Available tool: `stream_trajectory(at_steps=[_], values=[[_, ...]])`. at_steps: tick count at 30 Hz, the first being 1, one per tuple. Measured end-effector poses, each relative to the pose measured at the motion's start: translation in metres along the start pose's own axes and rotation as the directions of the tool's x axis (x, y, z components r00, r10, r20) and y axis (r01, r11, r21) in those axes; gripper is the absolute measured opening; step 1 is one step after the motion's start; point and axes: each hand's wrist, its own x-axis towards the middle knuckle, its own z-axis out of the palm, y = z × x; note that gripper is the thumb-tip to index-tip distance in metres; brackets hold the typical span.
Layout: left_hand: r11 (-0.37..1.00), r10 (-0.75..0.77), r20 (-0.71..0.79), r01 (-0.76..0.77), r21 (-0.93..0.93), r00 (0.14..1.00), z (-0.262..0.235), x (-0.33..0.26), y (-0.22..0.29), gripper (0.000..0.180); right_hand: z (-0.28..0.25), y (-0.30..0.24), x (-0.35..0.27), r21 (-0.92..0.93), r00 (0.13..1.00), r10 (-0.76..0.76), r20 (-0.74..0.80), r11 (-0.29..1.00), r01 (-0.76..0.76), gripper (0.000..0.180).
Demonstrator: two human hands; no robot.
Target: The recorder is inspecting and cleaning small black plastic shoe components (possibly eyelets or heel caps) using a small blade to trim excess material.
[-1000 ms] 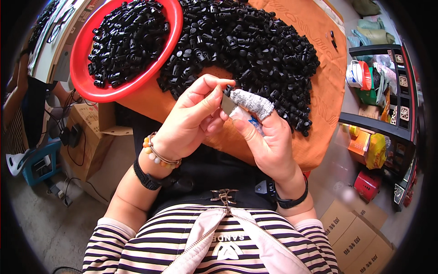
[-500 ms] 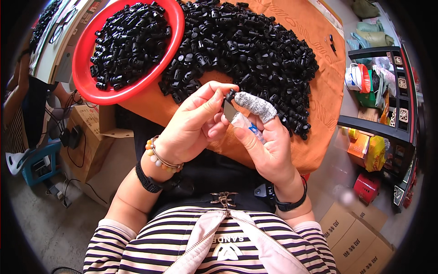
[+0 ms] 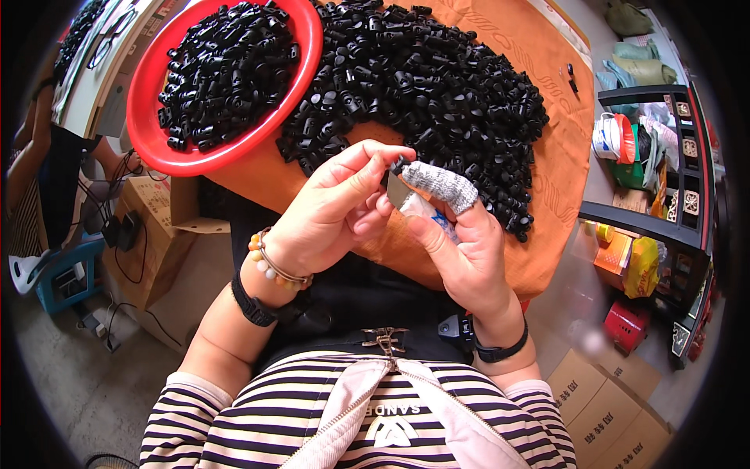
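Note:
Between the thumb and forefinger of my left hand [image 3: 334, 197] is a small black plastic piece [image 3: 398, 165], like a cord lock. My right hand [image 3: 473, 248] is closed around a short flat blade [image 3: 398, 191] whose grip is wrapped in white and blue material [image 3: 422, 208]. A grey knitted sleeve [image 3: 442, 183] covers my right index finger, and its tip presses at the black piece. The blade's upper end is close to the piece; whether they touch I cannot tell. Beyond my hands spreads a large heap of similar black pieces [image 3: 422, 90].
A red basin [image 3: 141, 117] full of black pieces stands at the far left on the orange tablecloth [image 3: 558, 148]. Cardboard boxes [image 3: 601, 399] lie at lower right, below a dark shelf rack [image 3: 648, 219]. On the left are an open carton [image 3: 152, 234] and another person's arm [image 3: 35, 133].
Both hands keep their hold. The blade has tilted a little and looks darker, and my right hand has shifted slightly. The whole view has moved marginally.

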Motion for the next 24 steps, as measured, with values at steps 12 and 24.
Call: stream_trajectory(at_steps=[12, 24], values=[[0.998, -0.065, -0.003, 0.065, -0.018, 0.998, -0.0018, 0.0016, 0.0002, 0.032, -0.0013, 0.0048, 0.0008, -0.031, 1.0, -0.012, 0.009, 0.999, 0.012, 0.03], [0.989, -0.062, 0.084, 0.072, -0.126, 0.995, -0.0022, 0.0018, -0.0007, 0.03, -0.0021, 0.0012, -0.0008, 0.091, 0.999, 0.053, -0.009, 0.995, -0.052, 0.034]])
